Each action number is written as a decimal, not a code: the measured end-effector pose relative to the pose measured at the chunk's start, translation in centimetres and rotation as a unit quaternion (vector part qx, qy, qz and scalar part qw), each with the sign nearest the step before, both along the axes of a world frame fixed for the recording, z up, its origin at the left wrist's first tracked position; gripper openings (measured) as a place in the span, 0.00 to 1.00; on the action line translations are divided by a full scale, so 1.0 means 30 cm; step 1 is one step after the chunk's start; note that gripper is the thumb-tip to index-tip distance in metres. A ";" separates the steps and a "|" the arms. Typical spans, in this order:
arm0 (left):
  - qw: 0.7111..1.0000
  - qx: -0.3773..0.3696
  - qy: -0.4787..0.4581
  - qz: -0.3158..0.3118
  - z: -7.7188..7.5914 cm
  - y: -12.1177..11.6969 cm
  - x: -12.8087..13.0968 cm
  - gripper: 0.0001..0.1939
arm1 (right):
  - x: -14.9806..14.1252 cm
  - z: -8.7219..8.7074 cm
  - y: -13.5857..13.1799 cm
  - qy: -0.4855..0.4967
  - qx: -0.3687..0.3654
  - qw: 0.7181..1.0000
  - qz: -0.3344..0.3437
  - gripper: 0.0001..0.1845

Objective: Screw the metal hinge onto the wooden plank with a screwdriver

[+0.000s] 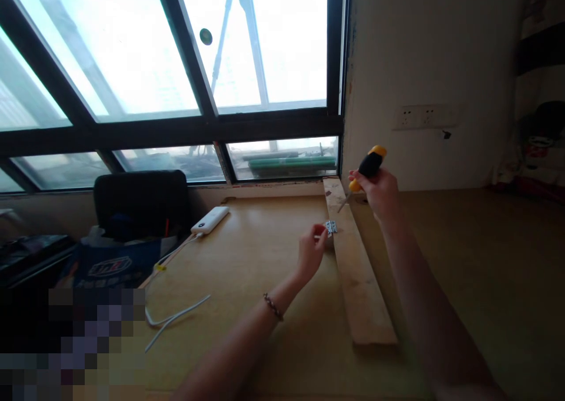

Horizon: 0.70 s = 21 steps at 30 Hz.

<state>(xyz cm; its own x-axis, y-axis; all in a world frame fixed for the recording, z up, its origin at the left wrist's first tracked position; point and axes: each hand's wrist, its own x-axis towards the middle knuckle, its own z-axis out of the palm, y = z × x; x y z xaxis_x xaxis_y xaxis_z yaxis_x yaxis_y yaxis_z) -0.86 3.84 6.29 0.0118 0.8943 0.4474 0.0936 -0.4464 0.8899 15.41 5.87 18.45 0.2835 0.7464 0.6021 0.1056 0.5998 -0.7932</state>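
Note:
A long wooden plank [359, 283] lies on the wooden table [247, 271], running away from me toward the window. A small metal hinge [331, 228] rests on the plank's left edge. My left hand [311, 251] is closed in a pinch at the hinge, holding it against the plank. My right hand [378, 190] is wrapped round a screwdriver [365, 169] with a black and yellow handle, held above the far end of the plank. The screwdriver's shaft slants down and left toward the wood.
A white power bank [210, 219] with a white cable [174, 315] lies at the left of the table. A black chair [141, 204] and a blue bag [112, 265] stand left of it. A wall socket [424, 117] sits on the right wall.

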 end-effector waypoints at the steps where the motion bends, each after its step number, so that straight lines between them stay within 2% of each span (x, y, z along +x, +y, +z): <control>1: 0.999 -0.044 -0.009 -0.023 -0.060 -0.012 -0.007 0.08 | 0.016 -0.003 0.008 0.022 -0.001 1.000 -0.013 0.20; 3: 0.988 -0.139 -0.069 -0.020 -0.153 -0.022 -0.015 0.07 | 0.034 -0.011 0.022 0.053 -0.015 0.997 -0.048 0.20; 4: 0.976 -0.181 -0.122 -0.024 -0.182 -0.021 -0.017 0.07 | 0.037 -0.014 0.028 0.060 -0.026 0.996 -0.055 0.19; 6: 0.939 -0.246 -0.237 -0.043 -0.206 -0.011 -0.016 0.06 | 0.038 -0.016 0.033 0.069 -0.044 0.995 -0.060 0.18; 9: 0.887 -0.290 -0.349 -0.089 -0.198 0.010 -0.016 0.06 | 0.034 -0.010 0.027 0.084 -0.052 0.994 -0.057 0.17; 11: 0.872 -0.297 -0.373 -0.107 -0.190 0.018 -0.019 0.06 | 0.034 -0.002 0.019 0.093 -0.053 0.993 -0.051 0.17; 17: 0.866 -0.269 -0.409 -0.102 -0.190 0.019 -0.026 0.08 | 0.047 0.011 0.003 0.091 -0.057 0.993 -0.057 0.15; 21: 0.853 -0.224 -0.461 -0.099 -0.187 0.014 -0.029 0.16 | 0.057 0.016 -0.001 0.093 -0.059 0.991 -0.071 0.14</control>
<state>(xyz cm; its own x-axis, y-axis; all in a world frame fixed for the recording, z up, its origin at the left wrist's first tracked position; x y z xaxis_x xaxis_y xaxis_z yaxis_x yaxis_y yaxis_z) -1.74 4.27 0.69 0.0101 0.9992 -0.0390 -0.7762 0.0325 0.6297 17.13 5.83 18.92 0.4889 0.7528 0.4408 0.0273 0.4919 -0.8702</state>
